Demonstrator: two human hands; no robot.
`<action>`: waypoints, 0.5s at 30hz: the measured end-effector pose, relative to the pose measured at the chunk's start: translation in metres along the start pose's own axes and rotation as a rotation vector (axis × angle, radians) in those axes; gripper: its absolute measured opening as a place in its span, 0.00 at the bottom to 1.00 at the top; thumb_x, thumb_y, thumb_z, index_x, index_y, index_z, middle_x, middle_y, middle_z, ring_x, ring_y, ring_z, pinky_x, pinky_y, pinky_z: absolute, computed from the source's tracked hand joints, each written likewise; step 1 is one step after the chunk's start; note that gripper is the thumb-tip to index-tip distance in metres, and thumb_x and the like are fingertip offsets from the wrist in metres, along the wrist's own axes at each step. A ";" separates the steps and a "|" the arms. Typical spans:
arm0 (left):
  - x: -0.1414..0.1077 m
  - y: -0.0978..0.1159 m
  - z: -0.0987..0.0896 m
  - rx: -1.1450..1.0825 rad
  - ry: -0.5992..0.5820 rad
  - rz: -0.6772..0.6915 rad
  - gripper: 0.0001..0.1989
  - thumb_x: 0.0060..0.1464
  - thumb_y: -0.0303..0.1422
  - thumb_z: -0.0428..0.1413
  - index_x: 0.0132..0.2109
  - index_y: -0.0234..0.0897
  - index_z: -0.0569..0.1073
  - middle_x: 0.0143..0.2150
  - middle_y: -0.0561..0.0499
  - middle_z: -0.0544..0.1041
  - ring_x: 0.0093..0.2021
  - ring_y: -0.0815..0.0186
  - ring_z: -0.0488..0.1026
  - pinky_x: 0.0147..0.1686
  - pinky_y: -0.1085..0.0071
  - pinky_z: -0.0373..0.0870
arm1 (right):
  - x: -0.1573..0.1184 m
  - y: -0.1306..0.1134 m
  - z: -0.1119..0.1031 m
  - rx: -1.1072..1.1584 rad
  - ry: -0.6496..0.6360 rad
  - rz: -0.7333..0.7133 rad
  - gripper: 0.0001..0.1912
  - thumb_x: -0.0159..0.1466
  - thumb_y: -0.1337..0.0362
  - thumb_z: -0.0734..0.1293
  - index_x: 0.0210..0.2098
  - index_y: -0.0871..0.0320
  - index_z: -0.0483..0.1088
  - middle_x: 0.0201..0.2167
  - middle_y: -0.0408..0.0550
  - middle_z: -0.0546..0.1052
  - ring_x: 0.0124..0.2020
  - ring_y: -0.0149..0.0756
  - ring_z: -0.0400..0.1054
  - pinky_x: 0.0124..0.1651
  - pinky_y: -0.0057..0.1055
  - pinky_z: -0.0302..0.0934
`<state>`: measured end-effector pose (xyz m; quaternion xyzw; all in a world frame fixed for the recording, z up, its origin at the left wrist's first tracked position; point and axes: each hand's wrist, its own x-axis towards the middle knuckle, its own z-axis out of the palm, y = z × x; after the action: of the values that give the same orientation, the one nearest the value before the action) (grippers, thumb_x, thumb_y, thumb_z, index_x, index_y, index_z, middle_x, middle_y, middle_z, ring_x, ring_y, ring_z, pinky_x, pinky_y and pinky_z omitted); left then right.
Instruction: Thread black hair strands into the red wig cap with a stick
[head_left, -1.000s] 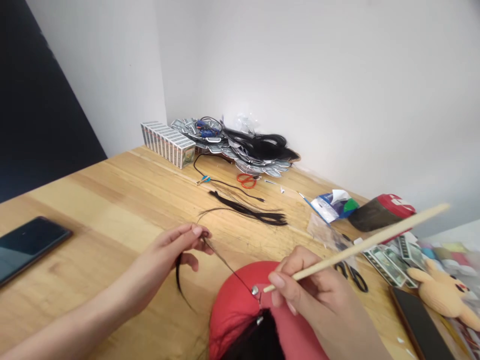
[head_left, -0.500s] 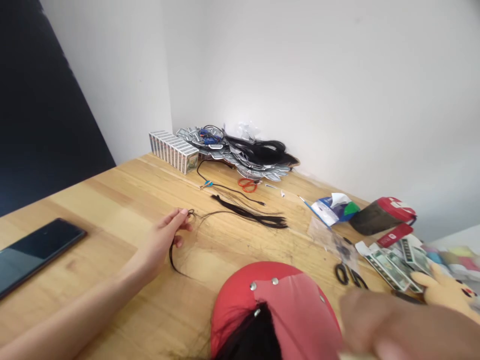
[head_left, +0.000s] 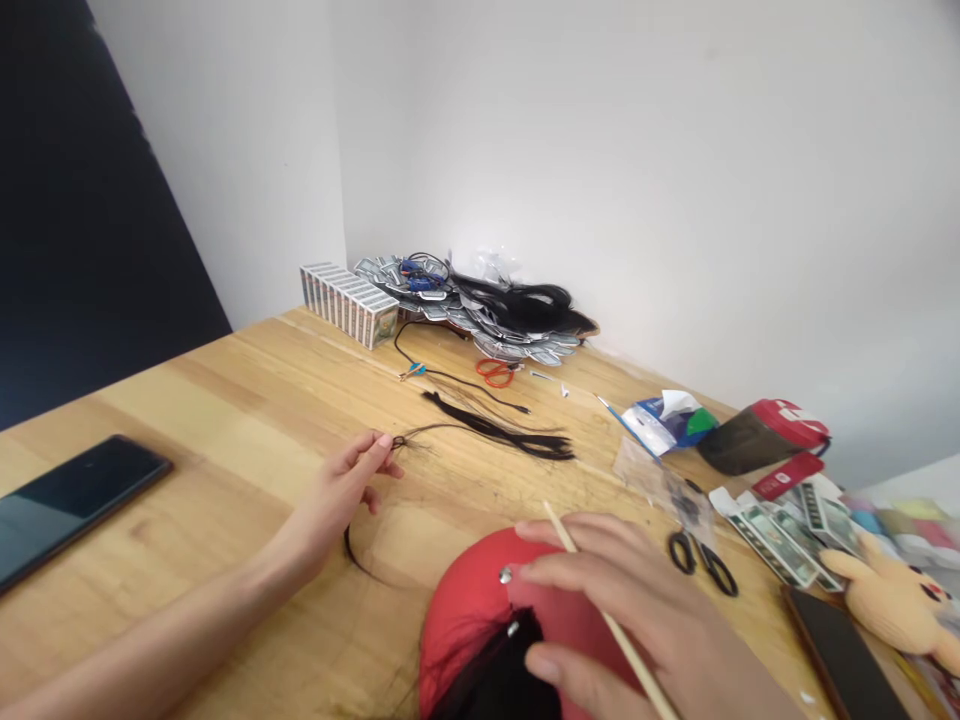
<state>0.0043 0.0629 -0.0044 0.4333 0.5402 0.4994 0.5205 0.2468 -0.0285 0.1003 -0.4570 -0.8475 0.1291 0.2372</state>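
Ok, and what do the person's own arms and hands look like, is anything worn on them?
Both forearms are bare, the left arm and the right arm, with no sleeves in view. The left hand and right hand wear no gloves, and no watch, ring or bracelet shows. The fingers are slender, with short, unpainted-looking nails.

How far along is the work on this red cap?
Done: black hair already covers the lower part of the cap. In hand: the left hand pinches a thin lock of hair; the right hand holds a wooden stick over the cap. Left: most of the cap is bare, and a bundle of black strands lies on the table.
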 end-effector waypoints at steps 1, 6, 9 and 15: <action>-0.001 0.000 0.000 0.007 -0.003 0.007 0.22 0.46 0.51 0.61 0.34 0.35 0.73 0.35 0.47 0.70 0.38 0.58 0.74 0.17 0.79 0.63 | 0.002 -0.001 0.006 -0.014 -0.009 0.004 0.12 0.59 0.63 0.77 0.43 0.48 0.78 0.46 0.41 0.83 0.49 0.45 0.76 0.54 0.35 0.70; -0.003 0.001 0.004 0.047 -0.002 0.085 0.23 0.47 0.52 0.60 0.34 0.34 0.75 0.38 0.47 0.67 0.37 0.59 0.72 0.16 0.78 0.66 | 0.001 -0.001 0.027 -0.070 0.023 0.027 0.07 0.60 0.69 0.75 0.36 0.51 0.77 0.44 0.43 0.82 0.48 0.46 0.75 0.54 0.42 0.68; -0.003 0.000 0.006 0.060 -0.001 0.135 0.23 0.46 0.53 0.61 0.33 0.35 0.76 0.41 0.46 0.66 0.37 0.59 0.71 0.14 0.78 0.66 | -0.001 -0.001 0.031 -0.067 0.002 -0.019 0.07 0.64 0.72 0.70 0.36 0.52 0.75 0.44 0.43 0.82 0.48 0.42 0.74 0.53 0.39 0.67; -0.005 -0.003 0.007 0.075 -0.036 0.166 0.24 0.48 0.55 0.60 0.31 0.35 0.77 0.39 0.45 0.67 0.35 0.60 0.71 0.12 0.78 0.66 | -0.011 -0.004 0.039 -0.167 0.051 -0.156 0.11 0.67 0.73 0.64 0.31 0.53 0.71 0.47 0.45 0.82 0.45 0.43 0.76 0.50 0.37 0.70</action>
<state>0.0120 0.0586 -0.0068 0.5049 0.5114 0.5124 0.4702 0.2286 -0.0401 0.0662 -0.4108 -0.8820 0.0275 0.2293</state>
